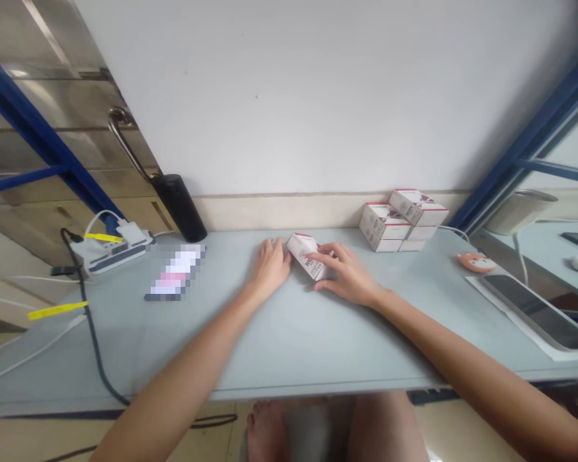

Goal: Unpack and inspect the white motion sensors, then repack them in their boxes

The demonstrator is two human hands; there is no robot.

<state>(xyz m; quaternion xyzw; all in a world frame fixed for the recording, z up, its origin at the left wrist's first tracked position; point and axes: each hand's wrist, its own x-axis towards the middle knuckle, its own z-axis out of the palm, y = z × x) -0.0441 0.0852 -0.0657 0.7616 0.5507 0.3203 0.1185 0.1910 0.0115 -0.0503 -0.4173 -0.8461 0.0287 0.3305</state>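
Observation:
A small white cardboard box (305, 251) with red edges and dark print lies slanted on the grey-blue table (289, 346), in front of me. My right hand (344, 273) grips its right end, the thumb on the near side and the fingers over the top and far side. Just left of the box, my left hand (273, 264) rests on the table with its fingers loosely stretched. Its thumb lies close to the box's left end; whether they touch I cannot tell. Several similar boxes (389, 226) are stacked against the wall at the back right.
On the left are a blurred-out phone (177, 273), a black cylinder (179, 206) and a white power strip (118, 251) with cables. Farther right lie an orange animal-shaped item (476, 262) and a dark flat device (539, 311) on white paper. Blue frame posts (525, 144) flank the table.

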